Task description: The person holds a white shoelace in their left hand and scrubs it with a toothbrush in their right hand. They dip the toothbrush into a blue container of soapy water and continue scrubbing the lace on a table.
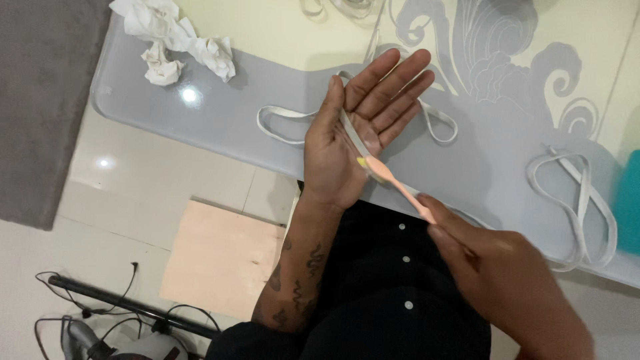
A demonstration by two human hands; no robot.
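My left hand [357, 137] is held palm up over the table edge, fingers stretched out. A white flat band [351, 132] runs across the palm, and the thumb lies along it and keeps it there. My right hand [507, 287] grips the handle of a peach toothbrush [403, 190] between thumb and fingers. Its yellow-bristled head [365, 162] rests on the band at the heel of my left palm.
More white band loops [283, 130] [575, 193] lie on the grey glass table [220, 117]. Crumpled white tissue [175, 41] sits at its far left corner, a teal object [630, 200] at the right edge. Below are a beige board [220, 257], cables and a black stand [107, 310].
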